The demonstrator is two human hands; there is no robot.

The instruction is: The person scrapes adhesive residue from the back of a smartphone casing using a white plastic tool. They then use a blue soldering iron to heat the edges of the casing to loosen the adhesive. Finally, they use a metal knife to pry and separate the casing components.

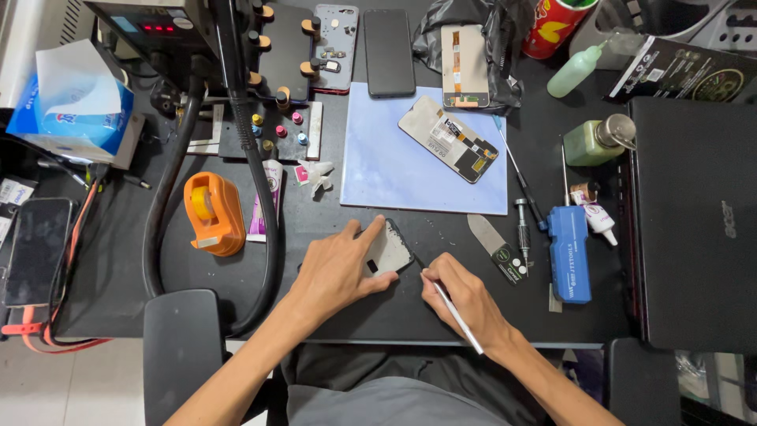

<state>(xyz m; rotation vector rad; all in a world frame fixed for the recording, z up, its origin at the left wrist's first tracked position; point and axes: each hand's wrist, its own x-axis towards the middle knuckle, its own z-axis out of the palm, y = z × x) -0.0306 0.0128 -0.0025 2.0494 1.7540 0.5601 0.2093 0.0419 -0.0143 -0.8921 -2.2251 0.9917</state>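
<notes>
My left hand [341, 268] presses flat on a grey phone back cover [389, 251] lying near the front edge of the black desk [441, 315], thumb and fingers holding it down. My right hand [464, 300] grips a thin white tool [459, 315] like a pen, its tip at the cover's lower right edge. Much of the cover is hidden under my left hand.
A light blue mat [378, 158] holds an opened phone screen assembly [448, 139]. More phone parts [388, 51] lie behind it. An orange tape dispenser [211, 213], a black hose [264, 205], a blue tool case [569, 254], screwdrivers [522, 225], bottles [595, 140] and a laptop [694, 221] surround the work spot.
</notes>
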